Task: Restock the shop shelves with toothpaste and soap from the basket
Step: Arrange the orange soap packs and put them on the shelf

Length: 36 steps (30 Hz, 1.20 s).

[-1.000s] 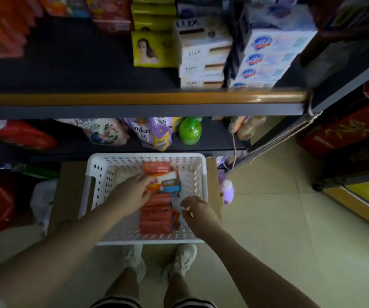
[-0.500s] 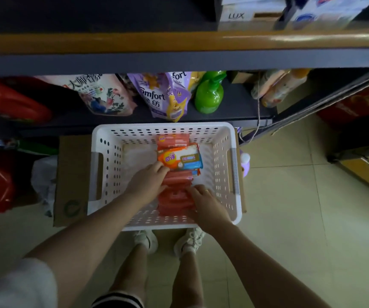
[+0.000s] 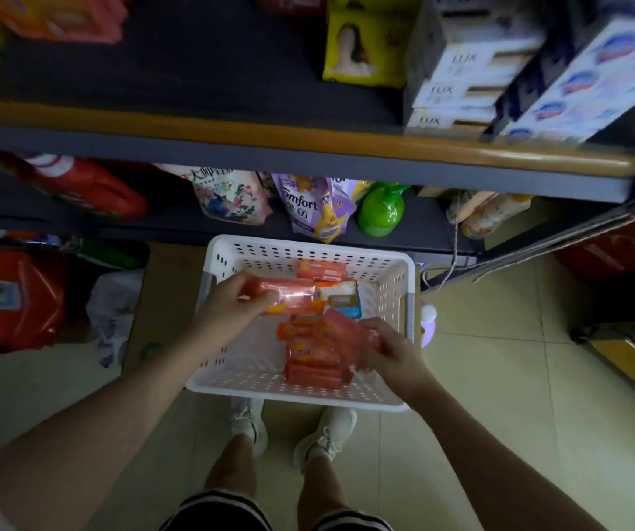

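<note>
A white perforated basket (image 3: 231, 258) sits on a cardboard box in front of the shelves. Inside it lie several orange-red soap packs (image 3: 315, 371) and one white-and-blue soap pack (image 3: 342, 298). My left hand (image 3: 227, 312) grips one orange-red pack (image 3: 289, 297), lifted above the basket's back half. Another orange-red pack (image 3: 346, 333) is gripped by my right hand (image 3: 388, 350), tilted over the basket's right side. The upper shelf (image 3: 231, 132) has a dark bare stretch left of the stacked Lux soap boxes (image 3: 449, 93).
Blue-and-white soap boxes (image 3: 584, 86) and a yellow pack (image 3: 361, 47) stand on the upper shelf. The lower shelf holds refill pouches (image 3: 312, 212), a green bottle (image 3: 381, 212) and a red jug (image 3: 90, 185). My feet (image 3: 293, 427) stand just behind the basket on tiled floor.
Both hands have closed on orange-red packs and lifted them off the pile. My head has tilted up, bringing the upper shelf back into view.
</note>
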Each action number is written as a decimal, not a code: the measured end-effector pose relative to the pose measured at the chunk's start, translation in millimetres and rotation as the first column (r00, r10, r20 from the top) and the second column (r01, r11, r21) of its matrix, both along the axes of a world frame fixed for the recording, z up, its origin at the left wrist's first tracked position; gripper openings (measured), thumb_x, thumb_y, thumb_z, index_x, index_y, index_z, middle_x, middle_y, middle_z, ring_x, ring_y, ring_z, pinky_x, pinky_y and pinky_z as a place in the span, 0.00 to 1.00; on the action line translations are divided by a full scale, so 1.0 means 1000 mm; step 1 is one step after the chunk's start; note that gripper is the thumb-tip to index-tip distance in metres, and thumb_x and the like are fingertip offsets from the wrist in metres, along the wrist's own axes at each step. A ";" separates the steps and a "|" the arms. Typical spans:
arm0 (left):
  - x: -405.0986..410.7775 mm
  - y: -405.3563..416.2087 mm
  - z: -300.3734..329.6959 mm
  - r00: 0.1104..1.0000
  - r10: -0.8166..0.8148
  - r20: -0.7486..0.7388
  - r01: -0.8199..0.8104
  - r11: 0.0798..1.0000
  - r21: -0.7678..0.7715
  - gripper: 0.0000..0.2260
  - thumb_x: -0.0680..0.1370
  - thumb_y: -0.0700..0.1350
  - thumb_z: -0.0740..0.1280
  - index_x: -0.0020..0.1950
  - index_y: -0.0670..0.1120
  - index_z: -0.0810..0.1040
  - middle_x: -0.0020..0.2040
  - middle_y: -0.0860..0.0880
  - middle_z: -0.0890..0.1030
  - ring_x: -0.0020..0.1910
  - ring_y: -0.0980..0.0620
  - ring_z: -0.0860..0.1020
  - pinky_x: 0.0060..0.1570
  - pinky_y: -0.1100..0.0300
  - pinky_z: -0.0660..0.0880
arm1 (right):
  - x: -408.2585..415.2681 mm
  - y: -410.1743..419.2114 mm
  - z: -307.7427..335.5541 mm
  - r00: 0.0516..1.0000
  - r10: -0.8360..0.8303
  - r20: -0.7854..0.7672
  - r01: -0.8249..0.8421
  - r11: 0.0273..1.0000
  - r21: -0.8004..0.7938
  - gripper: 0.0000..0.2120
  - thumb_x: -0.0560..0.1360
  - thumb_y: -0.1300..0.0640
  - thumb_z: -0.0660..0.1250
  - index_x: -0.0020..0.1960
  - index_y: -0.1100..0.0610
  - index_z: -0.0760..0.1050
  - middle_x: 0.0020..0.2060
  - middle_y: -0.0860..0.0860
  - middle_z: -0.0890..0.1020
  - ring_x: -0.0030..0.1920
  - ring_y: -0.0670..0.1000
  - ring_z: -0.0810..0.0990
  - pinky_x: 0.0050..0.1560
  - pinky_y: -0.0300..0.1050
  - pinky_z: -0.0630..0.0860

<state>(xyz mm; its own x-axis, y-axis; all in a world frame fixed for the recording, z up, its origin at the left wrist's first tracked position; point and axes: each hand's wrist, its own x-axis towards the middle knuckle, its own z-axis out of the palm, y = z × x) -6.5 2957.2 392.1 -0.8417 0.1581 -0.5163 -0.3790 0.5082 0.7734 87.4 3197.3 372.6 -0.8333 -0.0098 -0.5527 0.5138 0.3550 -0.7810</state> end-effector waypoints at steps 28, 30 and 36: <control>-0.204 -0.037 0.144 0.969 0.194 -0.155 -0.103 0.880 0.463 0.14 0.75 0.37 0.66 0.61 0.38 0.70 0.55 0.45 0.76 0.53 0.51 0.76 0.55 0.57 0.76 | -0.179 -0.112 0.153 0.750 -0.601 -0.277 0.516 0.793 -0.323 0.10 0.71 0.61 0.71 0.47 0.53 0.71 0.41 0.52 0.78 0.36 0.51 0.78 0.38 0.44 0.77; -0.223 -0.024 0.133 0.970 0.159 -0.185 -0.065 0.898 0.435 0.16 0.76 0.37 0.64 0.63 0.38 0.68 0.56 0.45 0.74 0.55 0.51 0.74 0.55 0.58 0.75 | -0.188 -0.113 0.152 0.735 -0.539 -0.412 0.535 0.834 -0.136 0.12 0.69 0.54 0.73 0.47 0.48 0.71 0.42 0.49 0.79 0.41 0.52 0.78 0.44 0.49 0.76; -0.271 0.003 0.103 0.946 0.077 -0.313 0.031 0.945 0.325 0.17 0.77 0.44 0.65 0.63 0.42 0.69 0.60 0.46 0.75 0.55 0.53 0.73 0.57 0.59 0.71 | -0.215 -0.103 0.147 0.748 -0.314 -0.585 0.546 0.792 0.273 0.18 0.70 0.51 0.72 0.57 0.56 0.74 0.48 0.52 0.82 0.48 0.52 0.78 0.41 0.39 0.66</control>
<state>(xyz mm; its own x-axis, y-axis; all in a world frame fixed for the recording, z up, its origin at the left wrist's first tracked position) -278.0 2959.8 494.8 -0.9577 0.2484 -0.1454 -0.0946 0.2056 0.9741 -127.7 3094.5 519.5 -0.8373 0.5431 0.0622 0.2832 0.5283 -0.8004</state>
